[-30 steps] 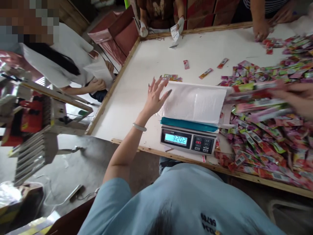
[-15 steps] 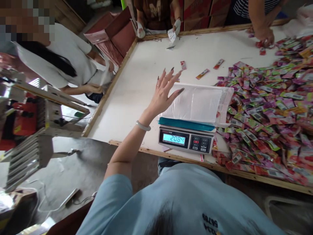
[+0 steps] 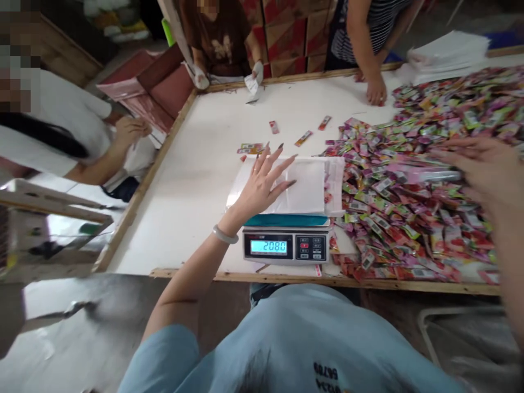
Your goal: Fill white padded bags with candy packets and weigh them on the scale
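Observation:
My left hand (image 3: 262,184) is open, its fingers spread over a flat white plastic bag (image 3: 308,188). The bag lies on a digital scale (image 3: 286,245) with a teal platform edge (image 3: 286,220), and the lit display reads 2080. On the right, my right hand (image 3: 483,169) is blurred by motion above a large heap of small colourful sachets (image 3: 380,218). Its fingers appear closed on a few pinkish sachets (image 3: 426,172), smeared by the movement; their exact number is unclear.
Loose sachets (image 3: 303,138) lie on the white table (image 3: 180,174), which has a wooden rim (image 3: 139,202). Co-workers stand at the left and far sides; one gloved hand (image 3: 254,76) holds paper. White bags (image 3: 450,52) are stacked at the far right. Cartons (image 3: 286,33) stand behind.
My right hand has come into view from the right over the heap. My left hand stays over the bag. The scale reading went from 2084 to 2080. My view has shifted right.

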The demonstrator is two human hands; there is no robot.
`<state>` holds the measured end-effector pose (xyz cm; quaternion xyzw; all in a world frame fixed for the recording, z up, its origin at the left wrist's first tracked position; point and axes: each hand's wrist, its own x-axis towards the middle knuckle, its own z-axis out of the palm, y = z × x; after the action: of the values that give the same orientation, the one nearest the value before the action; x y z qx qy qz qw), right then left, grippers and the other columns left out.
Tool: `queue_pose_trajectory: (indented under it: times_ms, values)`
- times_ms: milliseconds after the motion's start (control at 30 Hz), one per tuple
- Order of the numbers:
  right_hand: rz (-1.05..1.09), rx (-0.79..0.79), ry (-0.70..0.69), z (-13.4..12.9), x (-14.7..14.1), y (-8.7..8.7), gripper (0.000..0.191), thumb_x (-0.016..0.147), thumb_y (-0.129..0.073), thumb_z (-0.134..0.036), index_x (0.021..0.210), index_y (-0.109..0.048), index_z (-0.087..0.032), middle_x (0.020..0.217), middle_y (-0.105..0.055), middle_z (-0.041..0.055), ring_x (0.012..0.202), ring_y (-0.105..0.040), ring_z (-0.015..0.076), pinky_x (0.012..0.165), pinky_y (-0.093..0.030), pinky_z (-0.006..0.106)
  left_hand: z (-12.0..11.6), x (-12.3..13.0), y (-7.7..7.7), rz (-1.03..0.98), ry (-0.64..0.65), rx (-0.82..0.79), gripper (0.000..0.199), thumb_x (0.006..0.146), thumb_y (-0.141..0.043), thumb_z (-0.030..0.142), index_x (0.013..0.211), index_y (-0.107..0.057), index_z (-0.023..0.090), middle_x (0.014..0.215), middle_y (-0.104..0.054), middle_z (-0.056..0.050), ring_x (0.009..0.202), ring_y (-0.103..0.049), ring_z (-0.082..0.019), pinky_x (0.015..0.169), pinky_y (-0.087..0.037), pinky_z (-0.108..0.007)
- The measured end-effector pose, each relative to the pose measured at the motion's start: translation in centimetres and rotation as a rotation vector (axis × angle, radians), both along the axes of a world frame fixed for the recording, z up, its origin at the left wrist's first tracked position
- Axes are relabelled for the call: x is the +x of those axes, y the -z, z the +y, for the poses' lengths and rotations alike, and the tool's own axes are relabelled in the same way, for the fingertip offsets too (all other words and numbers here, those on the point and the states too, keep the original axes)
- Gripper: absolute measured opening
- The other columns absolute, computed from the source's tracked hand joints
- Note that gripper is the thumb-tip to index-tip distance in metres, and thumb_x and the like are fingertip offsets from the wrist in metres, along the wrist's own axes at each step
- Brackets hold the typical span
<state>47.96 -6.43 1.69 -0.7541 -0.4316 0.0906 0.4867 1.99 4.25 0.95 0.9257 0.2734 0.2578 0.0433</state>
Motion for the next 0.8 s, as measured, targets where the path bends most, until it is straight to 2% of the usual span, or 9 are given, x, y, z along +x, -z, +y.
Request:
queue_pose_trajectory:
  times_ms: [67,200,267,333,433,533,600,667,800]
  values:
    - [0.251,0.126,-0.046,1.6,-3.9,2.1,0.026,0.074,-0.088,-0.025,0.091,-0.072,-0.015,0.08,-0.068,0.0073,0.068,-0.058,0.0141,0.072,-0.052,0.034,-0.6,1.7,0.2,0.044,0.088,0.066,0.057,0.109,-0.045,0.048,0.164,-0.036,0.036,0.173,-0.032,-0.007,0.167,-0.006,-0.032,0.133,-0.023,-0.063]
    - [0.3,0.162,-0.341,5.8,-14.6,6.6,0.03,0.075,-0.081,-0.043,0.084,-0.067,-0.018,0.084,-0.069,0.0056,0.078,-0.061,0.0182,0.079,-0.055,0.036,-1.3,4.9,0.4,0.112,0.212,0.182,0.056,0.106,-0.054,0.043,0.16,-0.041,0.035,0.175,-0.03,-0.008,0.167,-0.006,-0.033,0.133,-0.022,-0.065]
    - [0.332,0.161,-0.509,7.3,-18.9,7.7,0.034,0.083,-0.072,-0.052,0.09,-0.067,-0.019,0.089,-0.071,0.006,0.084,-0.064,0.0198,0.083,-0.057,0.037,-1.1,5.4,0.3,0.077,0.203,0.198,0.058,0.106,-0.055,0.04,0.161,-0.039,0.033,0.175,-0.028,-0.01,0.167,-0.007,-0.034,0.132,-0.025,-0.065]
    - [0.314,0.113,-0.684,7.7,-20.6,7.8,0.035,0.085,-0.07,-0.053,0.096,-0.069,-0.02,0.092,-0.073,0.0054,0.089,-0.067,0.0206,0.086,-0.059,0.037,-0.8,4.8,-0.1,0.024,0.171,0.2,0.059,0.106,-0.055,0.039,0.163,-0.037,0.034,0.175,-0.027,-0.011,0.167,-0.009,-0.035,0.131,-0.027,-0.065]
    - [0.102,-0.013,-0.779,5.8,-17.6,7.0,0.035,0.092,-0.063,-0.05,0.106,-0.074,-0.02,0.105,-0.076,0.006,0.099,-0.069,0.0203,0.094,-0.058,0.035,-0.4,2.2,-0.9,-0.037,0.134,0.22,0.057,0.106,-0.054,0.04,0.161,-0.039,0.037,0.175,-0.028,-0.008,0.166,-0.013,-0.036,0.131,-0.026,-0.067]
    - [-0.026,-0.089,-0.58,2.5,-10.2,7.5,0.046,0.102,-0.049,-0.045,0.126,-0.07,-0.011,0.124,-0.071,0.0172,0.108,-0.068,0.025,0.102,-0.054,0.042,-0.3,-0.9,-1.8,-0.088,0.066,0.219,0.051,0.108,-0.05,0.041,0.158,-0.044,0.037,0.173,-0.033,-0.006,0.166,-0.016,-0.035,0.132,-0.023,-0.065]
    - [-0.241,-0.274,-0.475,0.6,-5.4,9.5,0.049,0.093,-0.066,-0.038,0.13,-0.067,-0.006,0.13,-0.067,0.0249,0.119,-0.064,0.0329,0.109,-0.047,0.05,-0.4,-2.3,-2.2,-0.123,-0.005,0.195,0.048,0.109,-0.047,0.043,0.156,-0.047,0.037,0.171,-0.037,-0.006,0.165,-0.019,-0.035,0.133,-0.023,-0.064]
    - [-0.513,-0.524,-0.491,-0.9,-2.2,12.3,0.049,0.087,-0.076,-0.034,0.126,-0.069,-0.006,0.139,-0.062,0.0278,0.131,-0.057,0.0386,0.115,-0.042,0.052,-0.2,-2.9,-2.4,-0.139,-0.071,0.179,0.047,0.109,-0.044,0.046,0.154,-0.049,0.036,0.169,-0.039,-0.007,0.164,-0.022,-0.035,0.132,-0.023,-0.064]
    - [-0.694,-0.641,-0.501,-3.2,0.0,16.0,0.031,0.1,-0.053,-0.027,0.119,-0.074,-0.013,0.147,-0.06,0.0186,0.13,-0.06,0.0314,0.107,-0.048,0.041,0.2,-2.6,-2.5,-0.107,-0.102,0.174,0.046,0.11,-0.039,0.047,0.153,-0.049,0.034,0.17,-0.037,-0.007,0.165,-0.019,-0.035,0.132,-0.021,-0.067]
